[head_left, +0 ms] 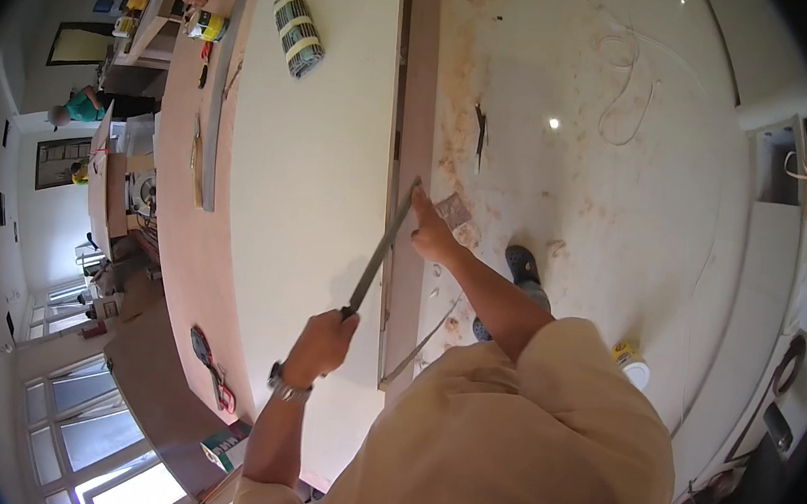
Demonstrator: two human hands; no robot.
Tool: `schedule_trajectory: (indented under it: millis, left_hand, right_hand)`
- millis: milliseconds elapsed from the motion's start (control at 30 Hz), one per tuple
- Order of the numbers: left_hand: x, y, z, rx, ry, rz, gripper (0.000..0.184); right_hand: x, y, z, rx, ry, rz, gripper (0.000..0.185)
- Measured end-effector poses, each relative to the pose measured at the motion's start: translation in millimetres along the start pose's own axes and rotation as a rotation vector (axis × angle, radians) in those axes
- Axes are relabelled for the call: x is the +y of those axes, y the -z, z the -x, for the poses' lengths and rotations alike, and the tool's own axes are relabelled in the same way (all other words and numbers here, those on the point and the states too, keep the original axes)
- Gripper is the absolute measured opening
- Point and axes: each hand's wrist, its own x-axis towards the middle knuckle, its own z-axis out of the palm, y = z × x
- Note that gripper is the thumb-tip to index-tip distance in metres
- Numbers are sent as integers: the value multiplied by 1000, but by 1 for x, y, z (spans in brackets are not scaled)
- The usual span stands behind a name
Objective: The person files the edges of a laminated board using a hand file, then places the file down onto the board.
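A long grey metal file (382, 258) lies slantwise across the long edge of a pale panel (319, 166). My left hand (320, 346), with a watch at the wrist, is closed round the file's dark handle end. At the far tip of the file, the fingers of my right hand (431, 228) press together on the metal. A brownish strip (423, 89) runs along the panel's edge, under the file's far part.
A wrapped roll (299, 34) lies on the panel. Scissors (208, 360) and a grey metal bar (228, 89) lie on the wooden bench (177, 182). A tub (632, 366) and thin strips (625, 69) are on the dusty floor. Another person (82, 107) stands far left.
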Motion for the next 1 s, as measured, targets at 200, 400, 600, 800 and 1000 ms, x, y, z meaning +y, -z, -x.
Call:
schedule_trajectory:
  millis: [200, 400, 600, 800, 1000]
  left_hand:
    - [-9, 23, 73, -11, 196, 93, 43]
    - [-22, -38, -10, -64, 52, 76, 39]
    - [-16, -16, 55, -57, 163, 475, 32]
    - [-71, -58, 124, 85, 38, 927, 24]
    - [-116, -110, 183, 367, -95, 1178, 14]
  right_hand:
    - [-84, -10, 56, -78, -82, 82, 91]
    - [11, -3, 25, -190, -260, 98, 89]
    - [27, 46, 56, 296, 66, -9, 76]
    - [12, 27, 123, 360, 270, 467, 65]
    - [-114, -73, 152, -127, 757, 531, 54]
